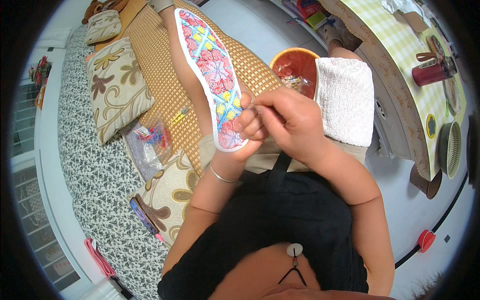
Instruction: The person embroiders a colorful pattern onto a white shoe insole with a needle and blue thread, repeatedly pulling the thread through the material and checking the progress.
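An embroidered shoe insole [217, 75] with a white edge, stitched in red, blue, yellow and pink, stands slanted in front of me. My left hand [249, 125] grips its lower right edge, with the fingers curled towards the stitched face. At that same edge my right hand [288, 120] pinches a blue thread [245, 108] between thumb and forefinger. Whether a needle is in the pinch cannot be told. A yellow cutter or snips [180, 115] lies on the woven mat to the left, near a clear plastic bag of coloured threads [152, 135].
A white towel [345, 101] covers my right thigh beside a lined orange bin [294, 52]. Patterned cushions [118, 88] and a phone in a case [144, 215] are on the left. At right, a table with a checked cloth [405, 48] holds a dark red bottle [429, 72] and a green basket [450, 150].
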